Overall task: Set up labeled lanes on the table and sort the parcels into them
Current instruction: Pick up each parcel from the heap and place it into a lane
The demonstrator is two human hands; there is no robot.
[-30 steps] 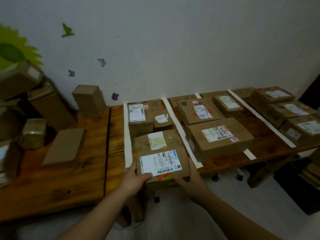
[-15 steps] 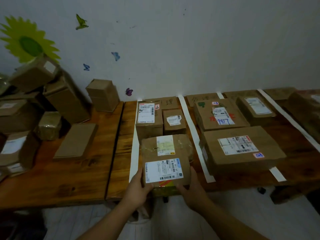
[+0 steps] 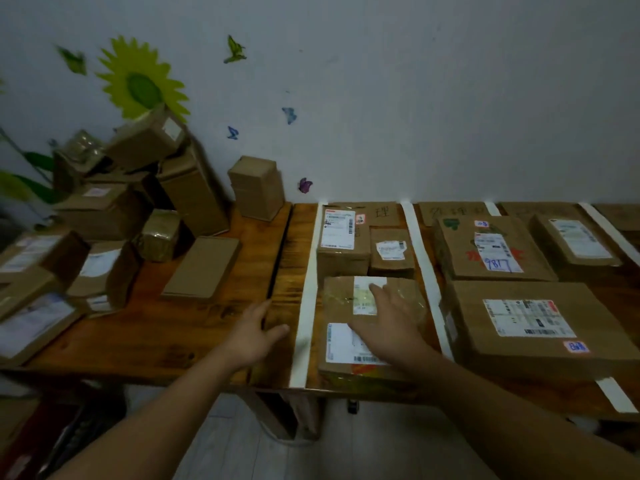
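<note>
White tape strips (image 3: 307, 320) divide the wooden table (image 3: 221, 317) into lanes, with cardboard lane labels (image 3: 382, 211) against the wall. In the leftmost lane a labelled parcel (image 3: 337, 348) lies at the front edge, a taped parcel (image 3: 337, 296) just behind it, and two more parcels (image 3: 341, 242) farther back. My right hand (image 3: 388, 323) hovers flat and open over the front parcels. My left hand (image 3: 254, 336) is open over bare wood left of the lane, holding nothing. The neighbouring lane holds a large parcel (image 3: 530, 327) and another marked 9817 (image 3: 491, 251).
A heap of unsorted cardboard parcels (image 3: 104, 216) fills the table's left part against the wall. A flat box (image 3: 202, 266) and a small upright box (image 3: 256, 187) stand nearer the lanes. More parcels (image 3: 575, 240) lie in the right lanes. Floor shows below the table edge.
Both hands have let go of the front labelled parcel, which now rests in the leftmost lane. The left hand has moved left over bare wood. The view has swung left.
</note>
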